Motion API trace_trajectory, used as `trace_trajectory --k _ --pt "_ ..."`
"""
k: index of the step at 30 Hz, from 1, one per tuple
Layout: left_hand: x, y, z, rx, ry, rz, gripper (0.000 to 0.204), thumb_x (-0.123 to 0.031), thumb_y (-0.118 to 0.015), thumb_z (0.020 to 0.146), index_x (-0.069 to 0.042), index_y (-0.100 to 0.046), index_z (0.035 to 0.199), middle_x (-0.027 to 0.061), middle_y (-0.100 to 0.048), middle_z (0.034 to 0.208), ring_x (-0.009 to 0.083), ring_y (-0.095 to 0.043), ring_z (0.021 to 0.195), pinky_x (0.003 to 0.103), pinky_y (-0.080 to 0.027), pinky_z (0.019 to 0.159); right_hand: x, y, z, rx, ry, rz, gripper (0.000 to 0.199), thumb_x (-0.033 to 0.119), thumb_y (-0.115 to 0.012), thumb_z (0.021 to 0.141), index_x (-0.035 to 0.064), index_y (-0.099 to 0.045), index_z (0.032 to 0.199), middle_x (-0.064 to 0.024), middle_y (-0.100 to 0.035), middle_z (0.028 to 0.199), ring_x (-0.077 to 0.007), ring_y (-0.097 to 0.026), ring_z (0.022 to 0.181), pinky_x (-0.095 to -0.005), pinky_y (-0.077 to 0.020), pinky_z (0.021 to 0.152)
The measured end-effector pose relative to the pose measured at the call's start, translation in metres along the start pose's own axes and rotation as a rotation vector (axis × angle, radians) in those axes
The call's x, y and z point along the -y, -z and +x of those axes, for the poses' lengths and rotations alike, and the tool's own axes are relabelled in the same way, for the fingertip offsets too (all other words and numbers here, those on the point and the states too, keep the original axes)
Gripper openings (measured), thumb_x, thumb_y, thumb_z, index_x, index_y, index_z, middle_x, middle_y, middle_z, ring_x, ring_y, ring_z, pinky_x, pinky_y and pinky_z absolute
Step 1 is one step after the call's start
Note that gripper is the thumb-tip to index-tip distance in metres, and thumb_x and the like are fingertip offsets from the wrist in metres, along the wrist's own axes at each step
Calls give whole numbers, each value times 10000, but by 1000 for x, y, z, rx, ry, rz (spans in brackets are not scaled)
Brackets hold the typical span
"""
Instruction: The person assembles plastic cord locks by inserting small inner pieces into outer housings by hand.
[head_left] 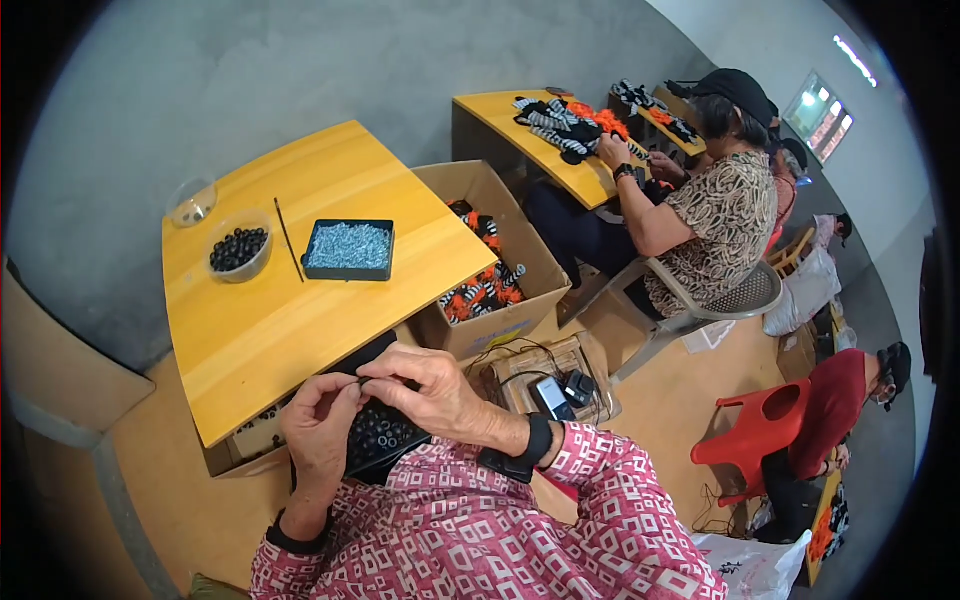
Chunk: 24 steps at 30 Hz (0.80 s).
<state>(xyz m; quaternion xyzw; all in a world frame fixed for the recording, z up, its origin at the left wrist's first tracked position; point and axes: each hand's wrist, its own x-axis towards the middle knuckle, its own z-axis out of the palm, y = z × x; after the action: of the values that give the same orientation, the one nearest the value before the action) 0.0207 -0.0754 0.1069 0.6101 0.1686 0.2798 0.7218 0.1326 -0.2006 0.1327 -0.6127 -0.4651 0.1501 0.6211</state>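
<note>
My left hand [317,425] and my right hand [432,392] meet over my lap, their thumbs and fingertips pinched together. Between them is something small and dark, mostly hidden by the fingers. Just below the hands, a dark tray of small black ring-like pieces [380,437] rests at my lap. On the yellow table [340,310] ahead, a black tray [309,262] holds many light-blue slim pieces. To its left lie a thin dark stick [289,240] and a clear bowl [248,273] of black round pieces.
A clear round lid or dish [192,203] lies at the table's far left. Right of the table stands a cardboard box [525,310] of striped and orange items. Nearby, a wooden stand [598,352] carries electronic devices and cables. A seated co-worker [725,215] handles similar items; another person [835,415] is beside a red chair [752,435].
</note>
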Motion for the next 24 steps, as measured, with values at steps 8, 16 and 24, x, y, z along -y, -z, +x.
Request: trace_trajectory --k 8,16,24 --pt "-5 11 19 -25 66 -15 59 39 -617 856 36 -626 914 37 -652 818 85 -615 751 209 -508 702 -17 -13 20 4 -302 396 92 59 -596 906 -24 -636 908 -24 -661 801 -58 -590 693 -211 -483 632" --pt "-5 17 43 68 110 66 53 -17 -624 868 10 -594 901 17 -620 805 89 -608 711 210 -506 680 -25 1 45 103 -315 188 108 84 -606 906 -10 -628 859 -11 -647 739 -31 -514 639 -200 -427 568" --pt "-7 24 48 5 209 21 53 17 -607 873 22 -598 924 20 -629 832 92 -618 776 207 -499 720 -23 -4 59 73 -400 310 63 67 -641 882 8 -651 864 15 -640 744 -22 -523 640 -193 -411 550"
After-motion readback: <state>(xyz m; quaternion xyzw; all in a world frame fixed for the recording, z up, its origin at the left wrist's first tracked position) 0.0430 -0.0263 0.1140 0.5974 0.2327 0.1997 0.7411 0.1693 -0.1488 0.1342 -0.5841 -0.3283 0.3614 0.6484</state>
